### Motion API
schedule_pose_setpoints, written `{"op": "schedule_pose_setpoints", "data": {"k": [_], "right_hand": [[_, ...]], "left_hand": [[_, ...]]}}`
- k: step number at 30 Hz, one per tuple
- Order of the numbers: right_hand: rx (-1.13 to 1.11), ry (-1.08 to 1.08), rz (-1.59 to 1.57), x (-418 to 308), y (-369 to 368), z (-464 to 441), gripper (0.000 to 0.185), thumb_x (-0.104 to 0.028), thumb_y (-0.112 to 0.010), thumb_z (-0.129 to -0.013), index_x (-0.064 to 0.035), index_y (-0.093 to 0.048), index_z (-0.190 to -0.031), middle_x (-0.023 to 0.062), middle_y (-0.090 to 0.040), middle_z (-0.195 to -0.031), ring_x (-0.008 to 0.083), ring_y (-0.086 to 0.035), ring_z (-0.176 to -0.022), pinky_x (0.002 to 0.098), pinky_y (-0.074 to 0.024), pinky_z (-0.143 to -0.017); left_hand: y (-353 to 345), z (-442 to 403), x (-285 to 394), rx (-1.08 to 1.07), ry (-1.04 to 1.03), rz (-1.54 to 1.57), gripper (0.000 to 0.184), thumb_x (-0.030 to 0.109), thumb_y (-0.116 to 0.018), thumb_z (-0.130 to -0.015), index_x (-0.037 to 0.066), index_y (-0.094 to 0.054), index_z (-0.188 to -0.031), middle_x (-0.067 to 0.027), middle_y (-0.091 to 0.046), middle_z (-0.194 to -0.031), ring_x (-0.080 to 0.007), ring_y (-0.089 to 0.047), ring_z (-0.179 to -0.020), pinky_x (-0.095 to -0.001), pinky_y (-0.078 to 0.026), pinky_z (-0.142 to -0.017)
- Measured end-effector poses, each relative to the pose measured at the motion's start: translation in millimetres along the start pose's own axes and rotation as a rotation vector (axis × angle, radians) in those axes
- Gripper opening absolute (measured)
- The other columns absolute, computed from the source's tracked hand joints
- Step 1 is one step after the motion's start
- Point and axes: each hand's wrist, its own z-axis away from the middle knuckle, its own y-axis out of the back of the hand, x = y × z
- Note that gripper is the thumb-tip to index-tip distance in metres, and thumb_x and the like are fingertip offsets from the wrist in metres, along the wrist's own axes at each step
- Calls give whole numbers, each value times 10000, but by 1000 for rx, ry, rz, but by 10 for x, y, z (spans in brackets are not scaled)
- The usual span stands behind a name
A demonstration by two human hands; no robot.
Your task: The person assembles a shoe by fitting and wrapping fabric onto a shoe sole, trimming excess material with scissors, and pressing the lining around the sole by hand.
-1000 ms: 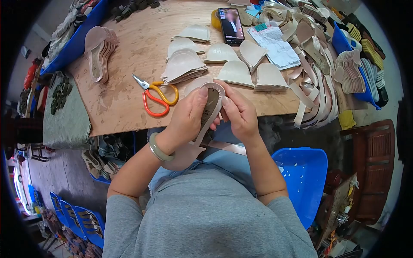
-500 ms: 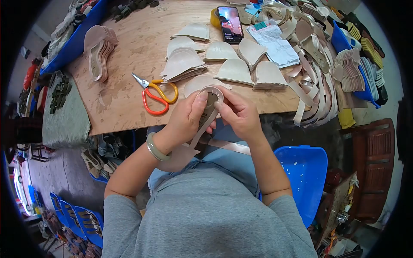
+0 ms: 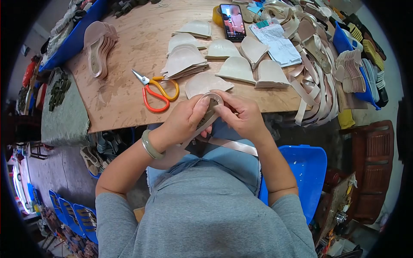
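Observation:
My left hand (image 3: pixel 185 119) is closed round a shoe insole (image 3: pixel 209 112) with a pale pink rim, its thumb lying along the upper part. On the other side, my right hand (image 3: pixel 241 114) pinches the rim near the curved top end with thumb and fingers. A wider pale pink piece (image 3: pixel 167 158) hangs at the lower end of the insole, below my left wrist. A pink ribbon (image 3: pixel 234 146) runs across my lap. Just beyond my hands, a pale toe-shaped piece (image 3: pixel 205 84) lies on the table.
Orange-and-yellow-handled scissors (image 3: pixel 155 93) lie on the wooden table (image 3: pixel 124 56), left of stacked pale pieces (image 3: pixel 185 61). Behind are a phone (image 3: pixel 232 22) and papers (image 3: pixel 277 44). Ribbons (image 3: pixel 318 86) hang over the right edge. A blue bin (image 3: pixel 303 172) stands at my right.
Both hands have come slightly lower with the insole, and my left forearm has moved outward. My right fingers have shifted along the rim. The pale piece beyond my hands is more exposed.

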Motion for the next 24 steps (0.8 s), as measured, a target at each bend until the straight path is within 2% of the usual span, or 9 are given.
{"op": "schedule_pose_setpoints", "data": {"k": [2, 6, 7, 11, 12, 16, 17, 21, 24], "right_hand": [[-43, -34, -10, -7, 50, -5, 296, -33, -577, -910, -3, -669, -1190, 14, -598, -703, 60, -466, -568, 170, -355, -494], [-96, -308, -225, 18, 112, -11, 286, -28, -591, -890, -8, -685, -1159, 9, -600, -694, 59, -469, -571, 185, -354, -493], [-95, -307, -226, 24, 93, -10, 286, -28, -591, -890, -8, -685, -1159, 9, -600, -694, 59, -469, -571, 185, -354, -493], [33, 77, 142, 66, -63, 12, 272, -32, -600, -887, -8, -692, -1142, 15, -621, -704, 62, -469, -576, 187, -365, -505], [34, 75, 143, 61, -37, 13, 272, -32, -600, -887, -8, -692, -1142, 15, -621, -704, 62, -469, -576, 187, -365, -505], [-193, -318, -277, 8, 184, -43, 288, -80, -593, -898, -6, -677, -1163, 4, -606, -689, 88, -452, -559, 210, -356, -484], [-194, -319, -278, 17, 159, -37, 288, -80, -593, -898, -6, -677, -1163, 4, -606, -689, 88, -452, -559, 210, -356, -484], [-13, 87, 184, 101, -15, -19, 283, -32, -631, -869, -7, -689, -1145, 23, -647, -768, 71, -469, -616, 182, -373, -540], [-71, 7, 62, 72, 20, 5, 304, -27, -638, -863, -11, -683, -1163, 20, -633, -761, 71, -464, -615, 186, -368, -537]], "left_hand": [[11, -1, 2, -2, -7, 7, 383, 331, -321, -1059, 23, -545, -1023, -65, -616, -680, -124, -567, -538, -237, -474, -510], [39, 18, 86, -79, 48, -38, 342, 285, -306, -1068, 12, -511, -1038, -76, -600, -699, -135, -576, -562, -236, -494, -534], [41, 17, 88, -80, 48, -40, 342, 285, -306, -1068, 12, -511, -1038, -76, -600, -699, -135, -576, -562, -236, -494, -534], [33, 25, 58, -79, 61, -47, 347, 287, -305, -1068, 14, -515, -1030, -77, -603, -701, -134, -575, -566, -236, -488, -536], [28, 29, 58, -81, 61, -46, 347, 287, -305, -1068, 14, -515, -1030, -77, -603, -701, -134, -575, -566, -236, -488, -536], [31, 53, 96, -97, 54, -67, 360, 309, -333, -1056, 22, -549, -1026, -66, -622, -686, -131, -571, -548, -239, -477, -522], [34, 59, 86, -96, 56, -67, 360, 309, -333, -1056, 22, -549, -1026, -66, -622, -686, -131, -571, -548, -239, -477, -522], [57, 22, 19, -95, 63, -93, 351, 302, -346, -1051, 20, -555, -1038, -70, -622, -687, -135, -574, -551, -241, -472, -518], [35, 54, -3, -84, 8, -57, 345, 296, -353, -1047, 20, -559, -1042, -71, -631, -703, -137, -576, -551, -244, -469, -516]]}}
